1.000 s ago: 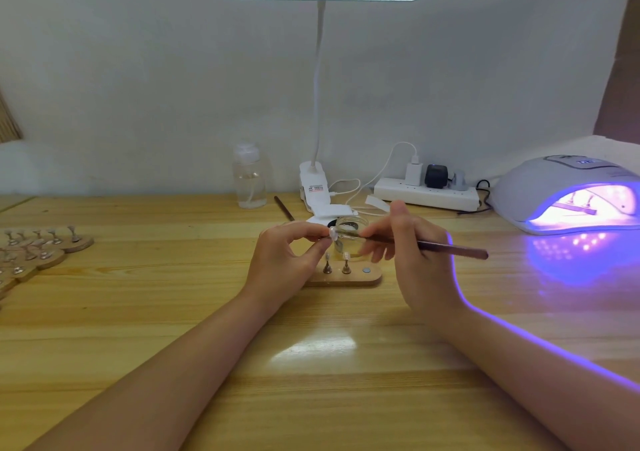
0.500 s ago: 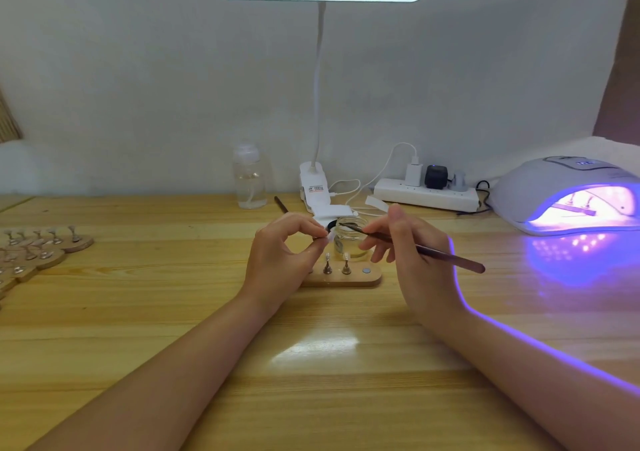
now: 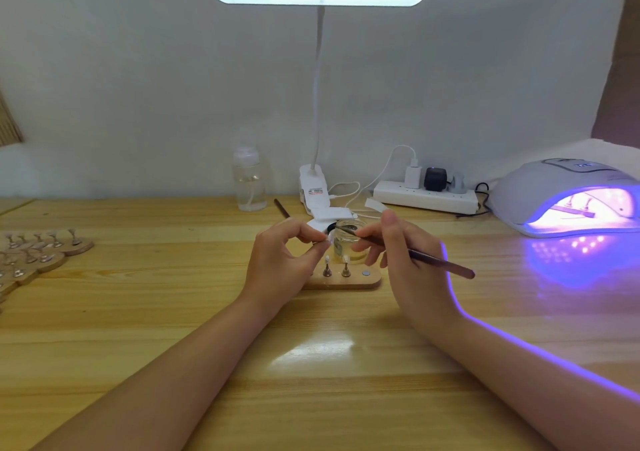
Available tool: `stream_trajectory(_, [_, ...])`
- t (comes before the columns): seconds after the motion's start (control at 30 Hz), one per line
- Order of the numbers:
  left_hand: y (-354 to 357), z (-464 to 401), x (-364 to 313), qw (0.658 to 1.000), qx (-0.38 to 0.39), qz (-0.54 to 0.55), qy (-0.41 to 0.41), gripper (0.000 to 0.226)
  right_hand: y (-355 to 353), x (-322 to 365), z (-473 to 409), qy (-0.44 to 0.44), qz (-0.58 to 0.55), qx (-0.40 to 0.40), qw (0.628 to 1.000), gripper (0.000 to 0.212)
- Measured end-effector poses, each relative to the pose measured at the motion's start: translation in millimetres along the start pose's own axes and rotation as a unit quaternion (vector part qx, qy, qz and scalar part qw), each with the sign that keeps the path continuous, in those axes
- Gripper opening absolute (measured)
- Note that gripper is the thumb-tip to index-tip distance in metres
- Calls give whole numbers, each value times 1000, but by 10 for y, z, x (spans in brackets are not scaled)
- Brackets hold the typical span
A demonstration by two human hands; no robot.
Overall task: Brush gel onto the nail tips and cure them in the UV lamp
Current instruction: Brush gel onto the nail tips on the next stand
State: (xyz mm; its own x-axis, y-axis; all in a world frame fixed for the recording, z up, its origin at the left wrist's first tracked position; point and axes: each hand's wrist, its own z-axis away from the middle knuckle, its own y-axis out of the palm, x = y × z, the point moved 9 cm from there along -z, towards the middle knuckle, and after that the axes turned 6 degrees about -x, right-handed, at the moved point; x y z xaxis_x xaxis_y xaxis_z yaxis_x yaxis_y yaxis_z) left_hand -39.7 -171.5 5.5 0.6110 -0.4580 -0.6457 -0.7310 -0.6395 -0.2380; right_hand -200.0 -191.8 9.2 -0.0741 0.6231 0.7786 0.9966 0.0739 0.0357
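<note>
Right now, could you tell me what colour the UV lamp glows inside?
Purple-violet, inside the UV lamp; the head view shows it.

wooden table (image 3: 173, 312), UV lamp (image 3: 561, 197), power strip (image 3: 426, 197)

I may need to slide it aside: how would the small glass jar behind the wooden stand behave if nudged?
The glass jar looks squat with a wide flat base, so it would probably slide, not tip. It stands open, so the clear gel inside might smear or spill. Being glass, it is likely breakable if knocked off the table.
</note>
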Motion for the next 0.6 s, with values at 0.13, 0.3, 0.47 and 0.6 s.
stream_trajectory(0.13, [4,1,6,1000,1,-3,0,36,36,-11,22,22,-31,12,999,44])
stream_trajectory(0.3, [9,-2,1,1000,2,-1,0,34,60,-19,32,22,-14,15,1000,41])
stream_trajectory(0.47, [22,3,25,1000,13,6,-23,30,60,30,54,1,-30,20,999,50])
stream_trajectory(0.6, [30,1,40,999,20,4,-31,18,-13,93,13,-46,18,-5,999,25])
